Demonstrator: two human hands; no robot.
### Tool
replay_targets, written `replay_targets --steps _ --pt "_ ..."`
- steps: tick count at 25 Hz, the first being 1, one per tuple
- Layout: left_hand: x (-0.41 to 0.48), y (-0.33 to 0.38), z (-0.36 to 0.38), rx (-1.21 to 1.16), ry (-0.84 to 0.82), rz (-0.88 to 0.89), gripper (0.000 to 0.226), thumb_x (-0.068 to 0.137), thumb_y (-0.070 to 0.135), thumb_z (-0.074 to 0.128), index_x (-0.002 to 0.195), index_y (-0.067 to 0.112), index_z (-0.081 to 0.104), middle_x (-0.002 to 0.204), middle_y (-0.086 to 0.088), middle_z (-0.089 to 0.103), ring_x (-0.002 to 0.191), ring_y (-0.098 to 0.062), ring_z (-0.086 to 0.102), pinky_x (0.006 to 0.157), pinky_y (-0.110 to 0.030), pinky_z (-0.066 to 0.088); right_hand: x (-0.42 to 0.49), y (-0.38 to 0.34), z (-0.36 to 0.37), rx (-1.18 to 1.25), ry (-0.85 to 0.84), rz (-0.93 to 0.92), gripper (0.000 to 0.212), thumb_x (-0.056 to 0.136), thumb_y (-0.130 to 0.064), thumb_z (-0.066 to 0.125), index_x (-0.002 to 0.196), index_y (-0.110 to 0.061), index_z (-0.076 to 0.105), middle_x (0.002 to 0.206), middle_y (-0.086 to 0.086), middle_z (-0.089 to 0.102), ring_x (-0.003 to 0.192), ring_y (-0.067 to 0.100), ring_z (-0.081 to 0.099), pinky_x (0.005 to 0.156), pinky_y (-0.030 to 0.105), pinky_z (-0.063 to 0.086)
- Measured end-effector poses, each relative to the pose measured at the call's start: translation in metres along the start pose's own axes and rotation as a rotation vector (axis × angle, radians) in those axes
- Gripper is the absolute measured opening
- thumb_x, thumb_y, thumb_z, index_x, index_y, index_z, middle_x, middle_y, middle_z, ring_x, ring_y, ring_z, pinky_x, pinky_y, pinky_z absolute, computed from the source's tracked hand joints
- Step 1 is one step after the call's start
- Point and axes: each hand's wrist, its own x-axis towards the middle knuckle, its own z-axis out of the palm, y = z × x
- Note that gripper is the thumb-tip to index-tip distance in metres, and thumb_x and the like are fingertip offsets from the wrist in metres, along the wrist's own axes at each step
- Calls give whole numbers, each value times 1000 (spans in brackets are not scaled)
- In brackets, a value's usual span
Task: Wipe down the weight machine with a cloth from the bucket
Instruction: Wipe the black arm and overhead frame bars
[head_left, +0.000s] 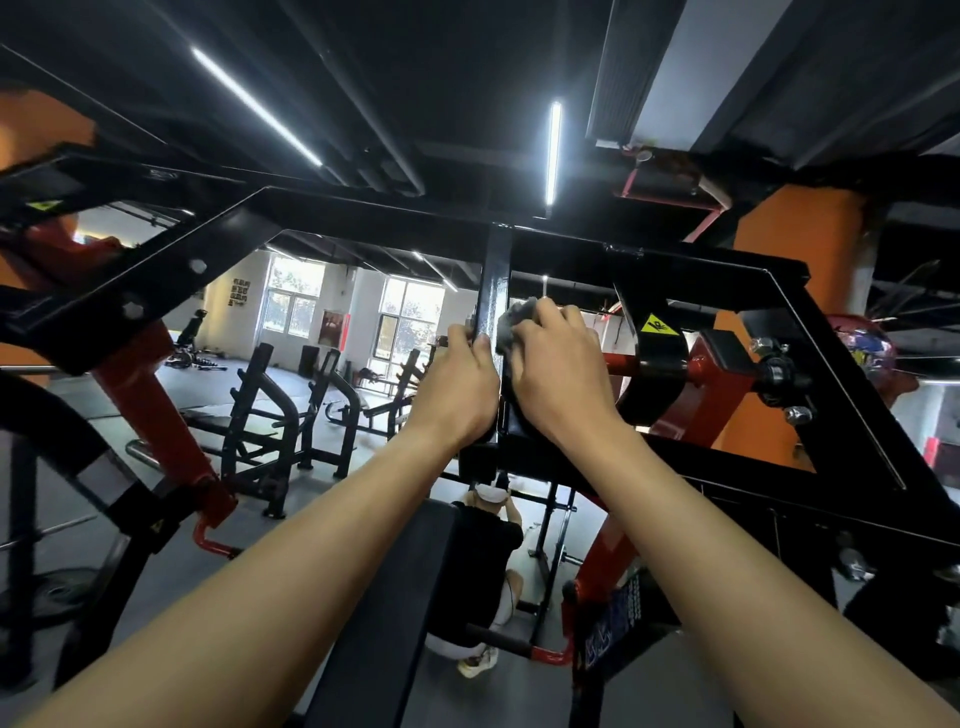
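Two hands on the black post (493, 280), frame centre.
Fingers of left hand (457, 384) curl round it; right hand (558, 374) fingers clutch a grey cloth (511, 319) against it.

Person (485, 551) (black shirt), windows (293, 306).

Left hand (457, 384) lies left of the upright post (493, 280); right hand (558, 374) right of it, on the cloth (511, 322)

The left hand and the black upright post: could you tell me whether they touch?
Touching. The head view shows the left hand gripping the upright post, its thumb on the front face.
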Motion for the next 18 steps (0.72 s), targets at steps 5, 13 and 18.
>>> replay_targets --steps 5,13,18 --pt "2 -4 -2 -17 -8 4 34 110 41 22 126 16 40 107 -12 64 94 -30 61 81 -43 46 34 3 -2 123 -175 155 35 106 -27 41 121 -18 70 126 4 52 117 31 47 98 50 44" --pt "4 -4 -1 -36 2 2 37 110 42 23 130 16 40 112 -11 62 97 -31 60 89 -45 48 17 5 -4 -7 -62 44 33 105 -28 43 119 -18 71 128 1 57 120 28 41 101 44 37" --pt "0 -4 2 -39 -16 -17 37 109 43 23 130 17 39 112 -16 64 100 -34 62 92 -48 49 11 1 1 47 -63 75 32 104 -26 45 116 -16 72 125 0 57 117 27 42 97 41 41"
